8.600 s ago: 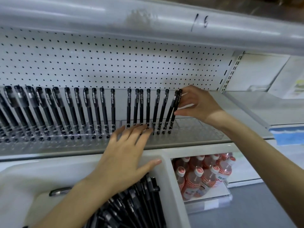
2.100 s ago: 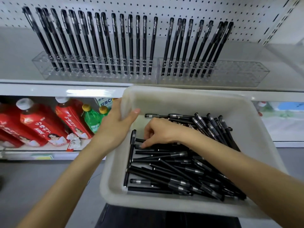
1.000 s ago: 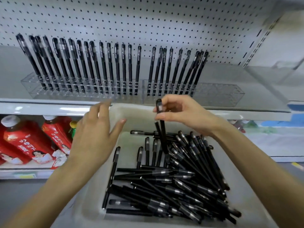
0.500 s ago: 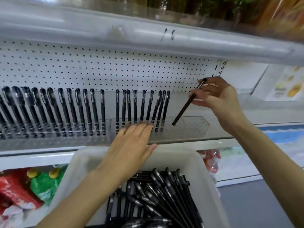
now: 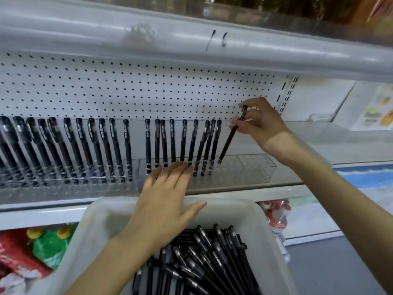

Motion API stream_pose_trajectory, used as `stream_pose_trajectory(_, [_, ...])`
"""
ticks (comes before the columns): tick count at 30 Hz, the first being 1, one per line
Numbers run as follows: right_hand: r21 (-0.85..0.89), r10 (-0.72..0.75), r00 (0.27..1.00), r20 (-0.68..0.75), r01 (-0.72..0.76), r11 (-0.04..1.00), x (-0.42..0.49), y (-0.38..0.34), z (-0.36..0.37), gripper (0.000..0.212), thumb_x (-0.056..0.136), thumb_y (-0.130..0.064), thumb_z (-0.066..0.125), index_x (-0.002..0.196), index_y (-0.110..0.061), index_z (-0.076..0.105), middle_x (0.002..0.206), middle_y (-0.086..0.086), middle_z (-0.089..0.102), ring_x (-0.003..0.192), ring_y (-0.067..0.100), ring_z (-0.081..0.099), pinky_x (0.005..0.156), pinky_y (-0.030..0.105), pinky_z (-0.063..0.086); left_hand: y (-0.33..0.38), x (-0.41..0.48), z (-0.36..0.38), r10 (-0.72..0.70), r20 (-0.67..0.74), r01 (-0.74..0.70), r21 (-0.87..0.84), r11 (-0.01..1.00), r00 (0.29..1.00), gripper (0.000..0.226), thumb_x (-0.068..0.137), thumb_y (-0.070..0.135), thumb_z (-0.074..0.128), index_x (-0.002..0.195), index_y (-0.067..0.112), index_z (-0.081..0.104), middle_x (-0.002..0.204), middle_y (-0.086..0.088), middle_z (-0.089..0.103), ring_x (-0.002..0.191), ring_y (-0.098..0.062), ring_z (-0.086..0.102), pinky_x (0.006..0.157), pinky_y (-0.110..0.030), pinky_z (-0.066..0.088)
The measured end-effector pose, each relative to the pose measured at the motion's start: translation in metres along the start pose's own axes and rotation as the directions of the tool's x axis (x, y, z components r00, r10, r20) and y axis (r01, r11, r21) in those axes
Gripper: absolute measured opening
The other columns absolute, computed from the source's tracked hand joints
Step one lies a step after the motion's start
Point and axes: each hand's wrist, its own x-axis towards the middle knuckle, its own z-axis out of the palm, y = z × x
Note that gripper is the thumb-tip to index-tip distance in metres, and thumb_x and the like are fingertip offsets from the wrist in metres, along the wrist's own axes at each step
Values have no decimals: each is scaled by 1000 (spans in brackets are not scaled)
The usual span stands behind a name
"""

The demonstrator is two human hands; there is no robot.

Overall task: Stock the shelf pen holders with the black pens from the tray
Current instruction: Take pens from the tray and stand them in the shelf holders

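Note:
My right hand [image 5: 260,124] pinches a black pen [image 5: 230,137] near its cap, tilted, with its tip touching the top of the right clear pen holder [image 5: 251,169], just right of the last standing pen. Several black pens [image 5: 182,143] stand in that holder, and a longer row [image 5: 70,150] fills the left clear holder [image 5: 63,182]. My left hand [image 5: 165,201] lies flat with straight fingers against the front of the right holder. Below it, the white tray [image 5: 100,222] holds a heap of loose black pens [image 5: 202,262].
A white pegboard [image 5: 138,92] backs the shelf. The shelf above [image 5: 191,45] overhangs the pens. Red and green drink bottles [image 5: 32,248] sit on the lower shelf at left, more red-capped bottles [image 5: 276,213] at right. Grey floor shows at lower right.
Half a second ago the pen hung above the holder; now my right hand has lowered it so the tip meets the holder's top. My left hand stays against the holder.

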Motion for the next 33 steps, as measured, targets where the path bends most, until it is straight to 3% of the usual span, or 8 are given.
stream_pose_trajectory(4, [-226,22,987,160,15,974,-2,9,11,33,93,-10,55,119,-18,36,90,-6,68,96,19,65,93,41,49,0,-1,3,6,-5,-6,-25,1000,1000,78,89,73,23,138,17,42,142,2,44,135,-16,36,110,-39,14])
stream_pose_trajectory(8, [-296,22,983,184,34,955,1,15,17,37,94,-12,54,125,-15,33,59,-27,58,68,-7,55,67,15,43,-1,-2,4,8,3,-8,-45,999,1000,81,86,77,22,141,19,37,146,4,39,137,-15,31,110,-40,11])
stream_pose_trajectory(15, [-308,133,965,225,-59,950,-5,6,9,52,89,-16,62,131,-19,32,115,3,62,106,19,60,97,37,47,1,-2,2,-5,23,7,-92,996,1000,83,85,79,18,141,20,36,146,6,37,138,-13,27,112,-34,2])
stream_pose_trajectory(19, [-202,83,994,71,-67,977,-27,-1,3,48,86,-15,66,124,-15,37,111,0,53,102,15,57,87,29,51,2,1,-6,-11,40,14,-78,997,999,87,80,78,0,148,25,11,154,10,13,142,-9,4,113,-32,-12])
stream_pose_trajectory(21, [-142,7,998,-58,-15,990,-50,-4,8,37,87,-14,64,116,-20,42,104,-4,54,95,14,58,78,22,50,5,4,-15,-17,56,23,-109,994,998,81,83,72,2,148,24,10,154,8,11,143,-10,3,116,-37,-8])
stream_pose_trajectory(23, [-77,-59,993,-98,51,996,-75,-4,19,31,88,-11,64,107,-27,46,99,-5,56,89,14,58,78,29,52,6,0,-30,-18,35,23,-157,987,999,75,86,64,10,148,23,12,155,5,12,142,-9,4,116,-37,-5])
stream_pose_trajectory(28, [121,95,963,254,-129,984,-120,-1,66,20,87,-9,63,97,-25,58,95,-1,63,82,18,65,77,34,56,-24,-47,-59,-143,-6,131,-371,920,990,68,87,61,23,147,28,23,153,9,21,139,-13,19,115,-34,12])
stream_pose_trajectory(33, [-87,183,798,575,-162,983,-138,13,117,13,86,-23,65,97,-28,60,100,-5,64,90,12,63,82,24,51,-62,-121,-52,-394,116,399,-478,783,912,67,87,52,43,146,28,24,149,8,26,135,-11,27,107,-24,21])
